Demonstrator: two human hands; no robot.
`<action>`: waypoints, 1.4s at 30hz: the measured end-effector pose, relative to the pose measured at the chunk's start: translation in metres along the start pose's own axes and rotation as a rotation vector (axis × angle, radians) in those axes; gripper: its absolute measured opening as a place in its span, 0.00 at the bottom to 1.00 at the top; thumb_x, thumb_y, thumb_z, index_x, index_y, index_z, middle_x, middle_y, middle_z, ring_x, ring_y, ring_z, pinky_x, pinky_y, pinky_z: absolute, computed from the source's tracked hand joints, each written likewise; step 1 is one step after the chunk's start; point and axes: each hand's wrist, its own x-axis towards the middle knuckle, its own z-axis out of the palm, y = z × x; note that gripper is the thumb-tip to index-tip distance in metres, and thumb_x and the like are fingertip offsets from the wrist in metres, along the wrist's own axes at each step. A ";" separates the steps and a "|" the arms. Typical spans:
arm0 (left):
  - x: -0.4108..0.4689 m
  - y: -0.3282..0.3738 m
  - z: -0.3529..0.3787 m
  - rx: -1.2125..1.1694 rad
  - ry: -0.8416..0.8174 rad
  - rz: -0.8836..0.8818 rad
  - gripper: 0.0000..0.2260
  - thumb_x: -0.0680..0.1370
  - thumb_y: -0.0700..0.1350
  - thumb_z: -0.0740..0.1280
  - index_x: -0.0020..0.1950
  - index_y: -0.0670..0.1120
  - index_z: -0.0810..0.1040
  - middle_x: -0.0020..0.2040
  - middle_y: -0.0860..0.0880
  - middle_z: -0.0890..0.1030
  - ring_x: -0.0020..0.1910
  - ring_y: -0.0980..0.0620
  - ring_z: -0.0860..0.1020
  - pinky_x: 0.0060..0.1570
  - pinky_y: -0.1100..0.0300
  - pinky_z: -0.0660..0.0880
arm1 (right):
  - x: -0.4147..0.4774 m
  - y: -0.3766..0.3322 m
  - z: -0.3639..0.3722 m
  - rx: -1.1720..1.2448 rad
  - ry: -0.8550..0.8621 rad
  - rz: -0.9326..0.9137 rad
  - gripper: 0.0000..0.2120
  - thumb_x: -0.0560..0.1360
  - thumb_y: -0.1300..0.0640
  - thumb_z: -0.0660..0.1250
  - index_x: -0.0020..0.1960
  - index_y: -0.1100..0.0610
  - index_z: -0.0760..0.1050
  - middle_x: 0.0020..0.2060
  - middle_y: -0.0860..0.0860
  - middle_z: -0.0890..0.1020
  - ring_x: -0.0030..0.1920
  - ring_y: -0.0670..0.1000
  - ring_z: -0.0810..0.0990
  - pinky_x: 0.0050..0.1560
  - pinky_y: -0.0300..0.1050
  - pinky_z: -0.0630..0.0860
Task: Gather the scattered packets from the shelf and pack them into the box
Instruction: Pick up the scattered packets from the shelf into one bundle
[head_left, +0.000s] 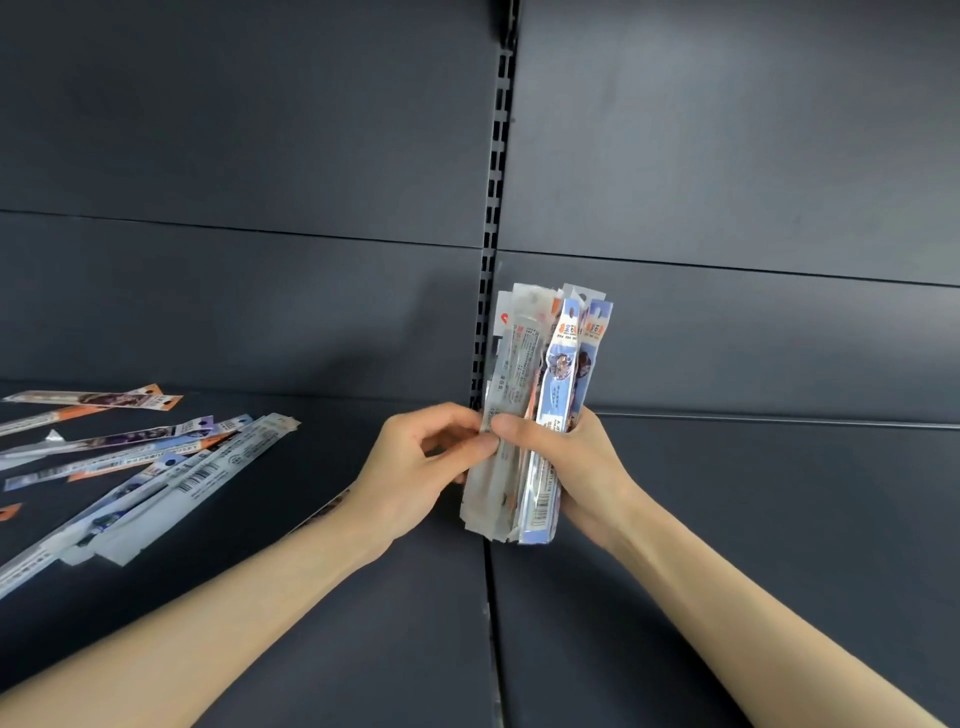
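Bundle: you hold the bundle of packets (540, 395) upright, long edges together, lifted off the shelf (727, 519) in front of the slotted post (496, 182). Standing it on end likely lets the ends line up, so the stack should slide into the box as one block.

Right hand: your right hand (576, 467) is wrapped round the lower half of the bundle, with the thumb across the front and the fingers curled behind. This hand carries the weight.

Left hand: your left hand (415, 467) pinches the bundle's left edge between thumb and fingertips, right beside your right thumb. I judge it is squaring up the outermost packet or tucking it in.

Hands together: both are clamped on the same bundle and touch at the thumbs.

Arms: both forearms reach forward and converge toward the middle, wrists roughly level, with the left palm turned inward.

Left to gather: loose packets (156, 457) lie flat and fanned across the left of the shelf, overlapping and well apart from your hands.

Box: it is not in view, so I cannot tell where it sits.

Backdrop: there is a dark back panel (260, 156) behind.
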 end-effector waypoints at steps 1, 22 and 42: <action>0.000 0.001 0.001 0.013 0.016 0.012 0.03 0.73 0.38 0.71 0.46 0.43 0.83 0.41 0.43 0.84 0.36 0.56 0.80 0.35 0.65 0.76 | 0.000 0.001 0.000 -0.014 0.000 -0.010 0.23 0.64 0.60 0.74 0.58 0.59 0.78 0.51 0.57 0.85 0.51 0.57 0.84 0.52 0.52 0.81; 0.031 0.044 0.023 -0.212 -0.045 -0.054 0.17 0.70 0.41 0.74 0.57 0.49 0.76 0.45 0.52 0.84 0.44 0.56 0.84 0.40 0.62 0.80 | 0.000 0.003 0.009 -0.245 -0.057 -0.130 0.30 0.66 0.66 0.76 0.65 0.58 0.70 0.54 0.54 0.83 0.53 0.48 0.84 0.50 0.42 0.81; 0.023 0.043 -0.001 -0.037 -0.270 -0.111 0.15 0.71 0.53 0.68 0.57 0.58 0.75 0.51 0.59 0.84 0.52 0.61 0.82 0.48 0.68 0.78 | -0.003 0.005 0.015 -0.280 -0.062 -0.039 0.14 0.65 0.66 0.75 0.50 0.58 0.80 0.46 0.55 0.85 0.47 0.54 0.85 0.52 0.50 0.82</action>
